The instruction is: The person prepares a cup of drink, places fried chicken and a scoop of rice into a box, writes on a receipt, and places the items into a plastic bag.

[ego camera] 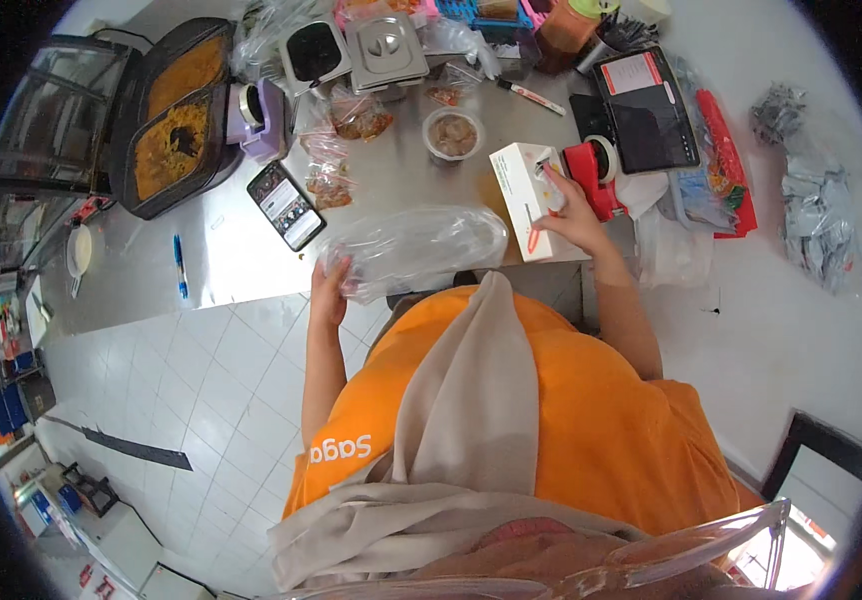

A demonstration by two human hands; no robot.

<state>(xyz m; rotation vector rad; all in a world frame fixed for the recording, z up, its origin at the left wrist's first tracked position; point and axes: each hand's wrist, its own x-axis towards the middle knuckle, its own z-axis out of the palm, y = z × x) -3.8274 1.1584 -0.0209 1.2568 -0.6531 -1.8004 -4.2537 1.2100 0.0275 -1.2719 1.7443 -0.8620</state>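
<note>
My left hand point(332, 292) grips the near left end of a clear plastic bag point(423, 244), which stretches rightward along the table's front edge. My right hand point(579, 217) is on a white carton point(513, 195) with an opening in its upper face. Its fingers reach to that opening and its thumb lies lower on the box; something pale and partly see-through shows between them, too unclear to name. Just beyond the carton is a red tape dispenser point(594, 180). A round clear tub with brown contents point(453, 135) stands behind the bag.
A phone point(286, 206), a purple tape dispenser point(262, 120) and bagged food point(329, 165) lie left of centre. A divided dark pan point(175, 135) stands far left, near a blue pen point(179, 266). Behind are steel lidded containers point(386, 49), a marker point(532, 96) and a tablet point(648, 112).
</note>
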